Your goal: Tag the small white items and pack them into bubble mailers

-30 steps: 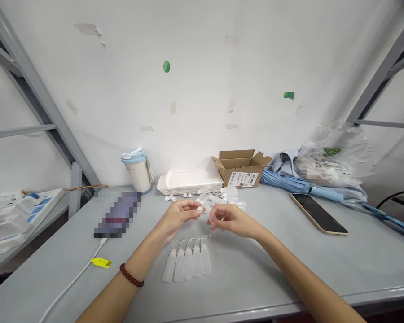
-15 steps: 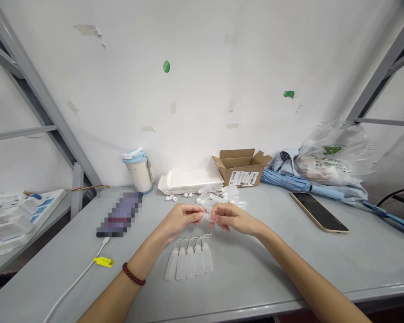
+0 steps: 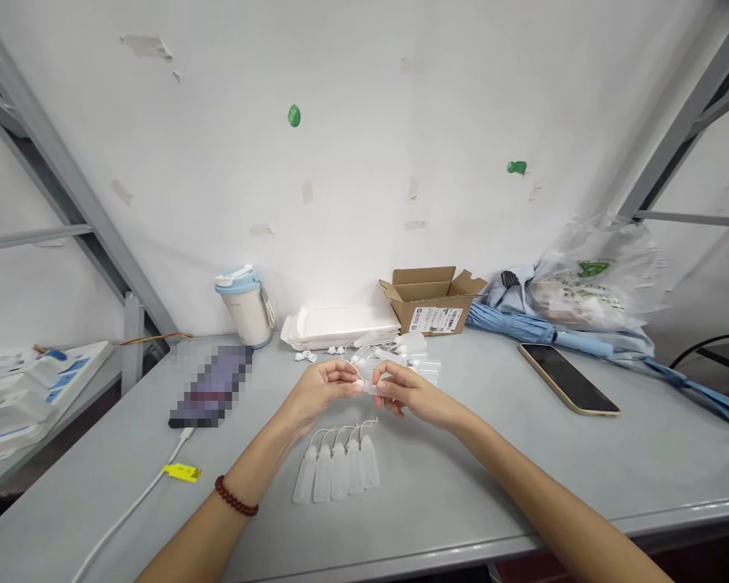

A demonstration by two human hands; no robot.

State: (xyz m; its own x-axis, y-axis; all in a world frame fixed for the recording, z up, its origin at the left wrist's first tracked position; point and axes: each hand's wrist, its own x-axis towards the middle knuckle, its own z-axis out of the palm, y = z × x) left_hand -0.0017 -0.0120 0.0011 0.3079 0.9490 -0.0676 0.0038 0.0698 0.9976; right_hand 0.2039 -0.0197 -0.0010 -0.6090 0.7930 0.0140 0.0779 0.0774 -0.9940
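Note:
Above the grey table, my left hand [image 3: 331, 390] and my right hand [image 3: 404, 390] meet, fingertips pinched on a small translucent plastic bottle [image 3: 370, 388]. The left fingers are at its white top end, the right ones at its body; the fingers cover much of it. Nearer to me, several similar bottles [image 3: 338, 474] lie side by side in a row, thin curved white tubes [image 3: 340, 431] at their tops. Just behind my hands is a loose pile of more clear bottles [image 3: 413, 346]. Small white caps [image 3: 305, 356] lie to the pile's left.
At the back stand a blue-lidded cup [image 3: 246, 308], a stack of white trays [image 3: 340, 325] and an open cardboard box [image 3: 434, 301]. A blue umbrella [image 3: 522, 324], a plastic bag [image 3: 601, 275] and a phone [image 3: 568, 379] lie right. A blurred, cabled device [image 3: 212, 385] lies left.
The view has shifted slightly, so everything sits a little further left. Both hands stay together on the bottle, with small shifts in the fingers.

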